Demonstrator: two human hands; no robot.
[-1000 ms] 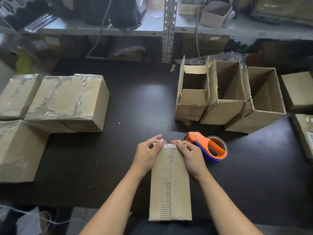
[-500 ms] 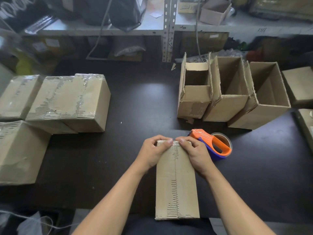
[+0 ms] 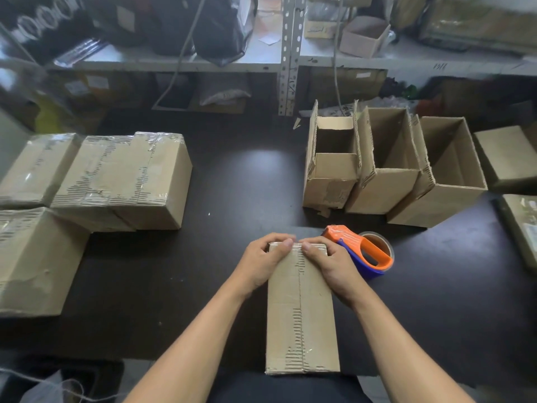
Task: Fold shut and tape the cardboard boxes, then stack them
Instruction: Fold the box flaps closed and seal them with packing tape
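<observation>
A long brown cardboard box (image 3: 302,309) lies flat on the dark surface (image 3: 238,193), right in front of the person. Its flaps are folded shut, and clear shiny tape runs down the middle seam. The top paper is torn along the seam, so the wavy ribs inside show. The left hand (image 3: 261,264) and the right hand (image 3: 331,264) both hold the far end of the box. Their fingers (image 3: 286,242) are curled over that edge and their thumbs press down on the tape, close together in the middle. Just beside the right hand lies an orange and blue tape holder (image 3: 361,253) with a brown roll. Behind it stand three open boxes (image 3: 389,170) in a row, touching each other. On the left sit taped boxes (image 3: 122,178), also torn and shiny. No words on the boxes can be read; the marks on the shelf (image 3: 377,64) behind are too blurry.
</observation>
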